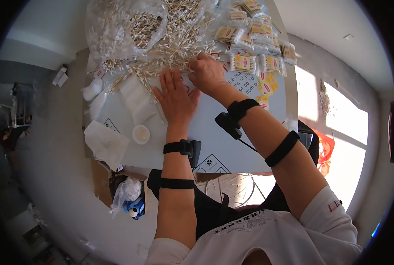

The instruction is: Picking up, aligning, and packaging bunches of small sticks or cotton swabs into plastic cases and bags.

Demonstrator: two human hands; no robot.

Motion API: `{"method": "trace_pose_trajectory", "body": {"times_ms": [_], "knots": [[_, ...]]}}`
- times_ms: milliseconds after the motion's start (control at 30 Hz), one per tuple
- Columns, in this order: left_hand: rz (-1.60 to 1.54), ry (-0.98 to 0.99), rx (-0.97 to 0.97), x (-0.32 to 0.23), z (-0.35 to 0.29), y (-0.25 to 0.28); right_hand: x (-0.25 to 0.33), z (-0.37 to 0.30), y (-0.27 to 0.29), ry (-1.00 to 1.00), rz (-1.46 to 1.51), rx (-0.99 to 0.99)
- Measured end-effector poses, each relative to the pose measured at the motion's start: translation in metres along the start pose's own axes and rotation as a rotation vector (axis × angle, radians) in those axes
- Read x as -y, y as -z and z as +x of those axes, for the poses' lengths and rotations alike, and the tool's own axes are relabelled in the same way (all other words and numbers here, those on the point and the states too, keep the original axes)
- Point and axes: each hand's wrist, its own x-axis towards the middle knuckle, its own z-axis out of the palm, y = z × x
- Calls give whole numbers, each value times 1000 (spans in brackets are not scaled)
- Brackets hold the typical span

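Note:
A large heap of loose wooden cotton swabs (181, 31) covers the far part of the table. My left hand (178, 98) lies palm down at the heap's near edge, its fingers stretched out and touching or almost touching the nearest swabs. Just to its right, my right hand (208, 76) is closed with curled fingers at the same edge. Its fingertips are hidden, so what it may be gripping cannot be made out. Filled packets of cotton swabs (243, 63) with yellow labels lie to the right of that hand. Loose yellow cards (267, 84) rest below them.
A clear plastic bag (106, 31) holding swabs sits at the far left. Nearer are flat, whitish plastic bags (135, 95), a small round white dish (140, 134) and a white sheet (106, 143). Below the table's left side stands an open cardboard box (101, 185).

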Motion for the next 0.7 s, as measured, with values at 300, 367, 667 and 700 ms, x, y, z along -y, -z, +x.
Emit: {"method": "trace_pose_trajectory", "body": {"times_ms": [300, 367, 667, 700], "knots": [[-175, -68, 88, -17, -53, 19, -24, -62, 52, -94, -46, 420], [-162, -77, 71, -25, -39, 19, -32, -58, 59, -87, 22, 277], [80, -2, 31, 15, 37, -12, -37, 5, 34, 129, -50, 159], [69, 20, 7, 15, 37, -10, -37, 5, 34, 77, -103, 228]]}}
